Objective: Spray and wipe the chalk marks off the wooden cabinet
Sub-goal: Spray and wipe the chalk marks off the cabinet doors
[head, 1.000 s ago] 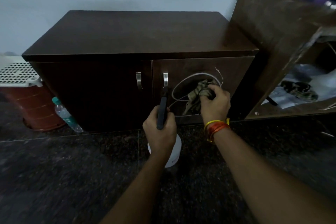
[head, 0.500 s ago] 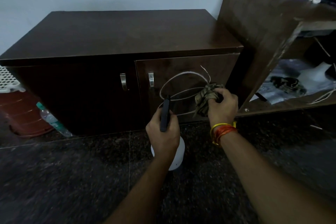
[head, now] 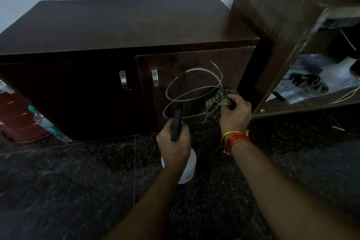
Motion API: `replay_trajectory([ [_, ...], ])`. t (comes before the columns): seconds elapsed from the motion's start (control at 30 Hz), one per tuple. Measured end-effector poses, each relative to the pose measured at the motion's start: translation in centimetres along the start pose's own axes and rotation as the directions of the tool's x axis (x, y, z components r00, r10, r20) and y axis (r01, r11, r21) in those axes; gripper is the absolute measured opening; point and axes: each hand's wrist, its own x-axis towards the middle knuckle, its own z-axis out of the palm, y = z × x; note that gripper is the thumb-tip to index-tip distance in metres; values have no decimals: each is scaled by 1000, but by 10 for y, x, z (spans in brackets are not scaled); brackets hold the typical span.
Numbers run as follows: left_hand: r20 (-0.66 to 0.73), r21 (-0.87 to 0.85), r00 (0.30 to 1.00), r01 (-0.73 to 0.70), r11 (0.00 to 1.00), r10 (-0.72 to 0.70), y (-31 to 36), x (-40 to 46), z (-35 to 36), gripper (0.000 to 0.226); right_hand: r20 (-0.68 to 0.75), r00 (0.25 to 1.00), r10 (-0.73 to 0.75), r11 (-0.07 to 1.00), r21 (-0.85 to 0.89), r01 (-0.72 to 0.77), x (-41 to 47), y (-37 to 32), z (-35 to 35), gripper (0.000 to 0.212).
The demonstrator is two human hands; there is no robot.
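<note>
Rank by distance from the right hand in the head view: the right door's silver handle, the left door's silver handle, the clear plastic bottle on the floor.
From the right hand:
1. Right door's silver handle, up-left.
2. Left door's silver handle, further left.
3. Clear plastic bottle, far left on the floor.

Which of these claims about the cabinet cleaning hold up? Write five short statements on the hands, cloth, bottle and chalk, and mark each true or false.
1. The right hand grips a cloth. True.
2. The left hand is empty. False: it holds a spray bottle.
3. The chalk marks are on the right door. True.
4. The chalk marks are already wiped off. False: white loops remain plainly visible.
5. The cloth lies on the floor. False: it is held up at the door's lower right.
</note>
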Motion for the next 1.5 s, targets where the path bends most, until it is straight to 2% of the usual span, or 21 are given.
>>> replay_trajectory([
  [0.1,44,8,999,-21,1000,21,-4,-6,8,25,-9,999,45,999,-10,-45,0,10,-3,31],
  [0.27,129,-6,992,-8,1000,9,-12,-17,19,27,-32,997,67,997,-22,-68,3,24,-7,29],
  [0.53,275,127,962,-41,991,5,-25,-31,24,26,-33,991,128,991,-22,-128,8,41,-14,29],
  [0.63,292,158,956,-34,987,-13,-34,-36,19,33,-28,990,136,990,-24,-136,7,44,-13,28],
  [0.77,314,202,949,-26,979,-39,-44,-39,6,28,-18,990,142,990,-21,-143,4,42,-10,28],
  [0.9,281,247,957,-5,969,-66,-54,-37,-13,25,-21,989,148,989,-20,-149,-1,37,-4,28],
  [1.07,214,292,972,33,956,-99,-62,-34,-42,43,-4,984,179,984,-18,-179,-12,28,7,30],
  [1.2,160,311,975,100,945,-156,-67,-32,-60,38,-10,981,193,981,4,-193,-23,20,19,33],
  [1.3,139,285,973,138,948,-183,-69,-30,-71,29,-2,978,210,976,53,-210,-28,14,29,34],
  [1.43,53,251,985,145,957,-163,-66,-25,-79,40,11,969,245,960,139,-244,-35,-3,49,25],
  [1.5,47,186,991,114,976,-125,-58,-22,-81,38,19,967,254,946,205,-253,-37,-17,55,22],
])
